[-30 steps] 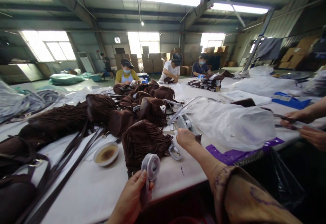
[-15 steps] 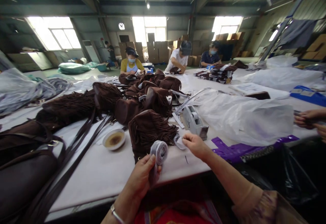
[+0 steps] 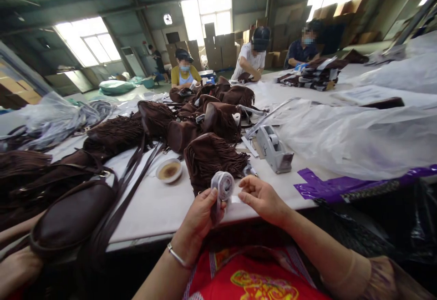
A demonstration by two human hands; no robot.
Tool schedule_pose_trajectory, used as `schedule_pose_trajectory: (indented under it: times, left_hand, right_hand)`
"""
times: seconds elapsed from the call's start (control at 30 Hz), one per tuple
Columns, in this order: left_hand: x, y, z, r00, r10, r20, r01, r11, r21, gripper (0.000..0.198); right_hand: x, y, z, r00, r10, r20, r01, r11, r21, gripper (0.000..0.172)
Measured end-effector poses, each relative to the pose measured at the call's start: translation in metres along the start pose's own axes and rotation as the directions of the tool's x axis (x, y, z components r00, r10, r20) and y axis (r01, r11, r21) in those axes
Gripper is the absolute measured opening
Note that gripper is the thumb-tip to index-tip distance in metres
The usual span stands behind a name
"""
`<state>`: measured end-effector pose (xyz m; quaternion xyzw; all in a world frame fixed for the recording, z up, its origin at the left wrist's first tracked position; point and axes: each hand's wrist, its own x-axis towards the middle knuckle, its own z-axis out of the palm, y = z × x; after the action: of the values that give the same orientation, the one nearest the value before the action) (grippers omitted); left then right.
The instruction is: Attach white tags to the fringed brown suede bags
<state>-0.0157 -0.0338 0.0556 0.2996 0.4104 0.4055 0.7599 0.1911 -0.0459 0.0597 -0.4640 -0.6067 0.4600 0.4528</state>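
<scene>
My left hand (image 3: 201,211) is closed around a coiled strap (image 3: 223,186) wrapped in thin clear plastic, its spiral end facing up and right. Just right of the coil is my right hand (image 3: 261,200), fingers curled, thumb and forefinger close to a small pale strip (image 3: 235,199) that looks like tape. The fingertips partly hide how the strip is held. Behind the coil lies a dark brown fringed bag (image 3: 211,159). A grey tape dispenser (image 3: 275,150) stands beyond my right hand.
More brown bags (image 3: 205,104) are heaped up the table. A small white bowl (image 3: 169,171) of brownish stuff sits left. White plastic sheeting (image 3: 351,136) and purple tape (image 3: 327,186) lie right. Another person's hand (image 3: 20,268) is at lower left; co-workers (image 3: 251,58) sit across.
My right hand has come away from beside the dispenser, towards the coil in my left hand. The view has tilted and shifted left, bringing another person's hands in at lower left.
</scene>
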Motion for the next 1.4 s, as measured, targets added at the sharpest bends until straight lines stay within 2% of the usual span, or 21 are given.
schedule_pose_trajectory:
  times: [0.07,0.17,0.27,0.3,0.37,0.4,0.43,0.5,0.57,0.63,0.7,0.77,0.8,0.9,0.93,1.0,1.1,1.27,1.4]
  left_hand:
    - [0.0,0.0,-0.001,1.0,-0.001,-0.003,0.001,1.0,0.001,0.048]
    - [0.001,-0.001,-0.001,1.0,-0.006,0.006,0.006,1.0,-0.004,0.048]
    - [0.003,-0.002,-0.001,1.0,0.008,0.029,-0.008,1.0,-0.006,0.045]
    - [0.004,-0.002,-0.001,0.999,0.016,0.037,-0.016,1.0,-0.006,0.044]
    - [0.004,-0.002,-0.002,0.999,0.028,0.041,-0.027,1.0,-0.008,0.043]
    - [0.004,-0.002,-0.002,0.999,0.027,0.035,-0.027,1.0,-0.01,0.043]
    - [0.003,-0.001,-0.003,0.999,0.023,0.026,-0.022,1.0,-0.014,0.044]
    - [0.002,0.0,-0.005,1.0,0.014,0.005,-0.013,1.0,-0.026,0.046]
    - [0.0,0.001,-0.007,1.0,0.003,-0.001,-0.003,0.999,-0.041,0.048]
    - [0.0,0.002,-0.008,1.0,-0.011,0.005,0.011,0.999,-0.048,0.048]
    - [0.001,0.002,-0.008,1.0,-0.019,0.01,0.02,0.999,-0.05,0.048]
    - [0.002,0.002,-0.007,1.0,-0.019,0.012,0.02,0.998,-0.052,0.048]
    - [0.002,0.001,-0.006,1.0,-0.015,0.01,0.016,0.998,-0.053,0.048]
    - [0.003,0.0,-0.003,1.0,-0.008,0.01,0.009,0.999,-0.037,0.048]
    - [0.003,0.0,-0.002,1.0,-0.009,0.014,0.01,1.0,-0.028,0.048]
    - [0.003,-0.001,-0.001,1.0,-0.013,0.023,0.013,1.0,-0.007,0.049]
    - [0.003,-0.003,-0.001,1.0,-0.012,0.025,0.011,1.0,0.029,0.051]
    - [0.003,-0.005,-0.003,1.0,-0.002,0.026,0.0,0.998,0.07,0.05]
    - [0.005,-0.005,-0.004,1.0,0.004,0.021,-0.005,0.998,0.063,0.05]
  right_hand:
    - [-0.001,-0.002,-0.001,0.996,-0.084,-0.01,0.084,0.994,-0.07,0.022]
    - [0.0,-0.006,-0.001,0.969,-0.227,-0.094,0.213,0.968,-0.136,0.027]
    - [-0.005,-0.013,0.006,0.954,-0.269,-0.13,0.255,0.96,-0.114,0.028]
    - [-0.01,-0.015,0.01,0.963,-0.256,-0.08,0.249,0.964,-0.094,0.029]
    - [-0.025,-0.02,0.019,0.97,-0.198,0.144,0.206,0.978,-0.042,0.03]
    - [-0.034,-0.021,0.023,0.942,-0.162,0.296,0.176,0.984,-0.022,0.029]
    - [-0.043,-0.022,0.025,0.888,-0.125,0.442,0.145,0.989,-0.011,0.025]
    - [-0.058,-0.022,0.024,0.751,-0.078,0.656,0.094,0.995,0.011,0.017]
    - [-0.067,-0.022,0.016,0.652,-0.076,0.754,0.057,0.997,0.051,0.022]
    - [-0.072,-0.022,0.005,0.618,-0.079,0.782,0.032,0.997,0.076,0.03]
    - [-0.075,-0.022,-0.002,0.634,-0.045,0.772,0.041,0.999,0.025,0.028]
    - [-0.078,-0.022,-0.004,0.697,0.062,0.715,0.016,0.995,-0.101,0.018]
    - [-0.078,-0.02,-0.004,0.741,0.141,0.656,-0.049,0.986,-0.157,0.018]
    - [-0.069,-0.016,-0.001,0.863,0.341,0.372,-0.31,0.94,-0.142,0.031]
    - [-0.063,-0.015,-0.001,0.897,0.355,0.264,-0.343,0.935,-0.092,0.033]
    - [-0.048,-0.013,0.0,0.945,0.314,0.088,-0.314,0.949,-0.022,0.035]
    - [-0.027,-0.011,0.003,0.958,0.286,-0.008,-0.285,0.958,0.037,0.037]
    - [-0.012,-0.003,0.012,0.949,0.314,0.013,-0.313,0.944,0.106,0.042]
    - [-0.011,-0.001,0.012,0.975,0.222,-0.007,-0.222,0.975,-0.031,0.037]
